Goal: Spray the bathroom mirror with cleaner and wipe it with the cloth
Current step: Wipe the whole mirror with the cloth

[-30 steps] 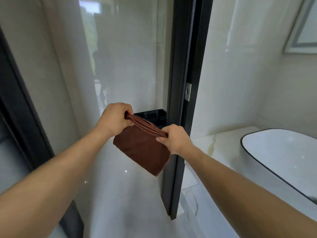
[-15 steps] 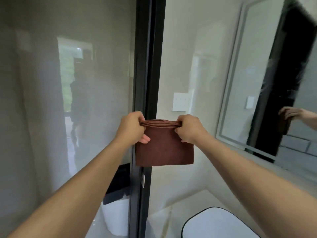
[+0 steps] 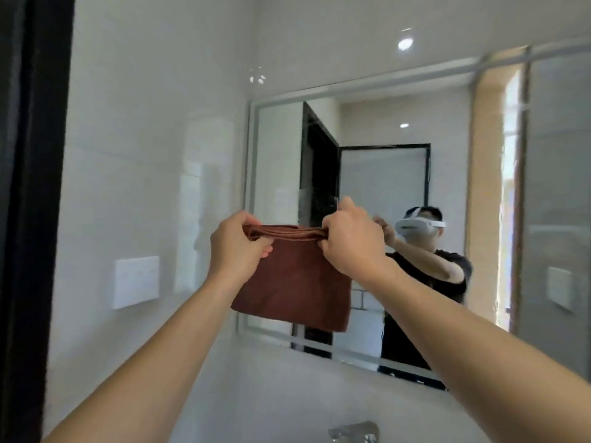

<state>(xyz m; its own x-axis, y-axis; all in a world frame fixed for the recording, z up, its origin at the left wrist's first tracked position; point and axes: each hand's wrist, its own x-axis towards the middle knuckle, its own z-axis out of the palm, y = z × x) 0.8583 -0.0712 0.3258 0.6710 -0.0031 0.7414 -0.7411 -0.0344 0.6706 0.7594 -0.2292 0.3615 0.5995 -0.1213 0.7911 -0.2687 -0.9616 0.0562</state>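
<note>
Both hands (image 3: 297,247) grip the folded brown cloth (image 3: 294,282) before the mirror (image 3: 399,174), faucet (image 3: 355,431) below.

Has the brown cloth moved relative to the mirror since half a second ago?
Yes. The brown cloth, gripped by left hand and right hand, was left of the mirror; now it overlaps the mirror's lower left corner.

Left hand (image 3: 238,247), right hand (image 3: 351,239) raised, fingers curled, gripping

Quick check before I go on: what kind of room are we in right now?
Most likely a bathroom: a large framed wall mirror hangs on glossy white tiled walls, and a chrome tap shows at the bottom edge, just below it.
</note>
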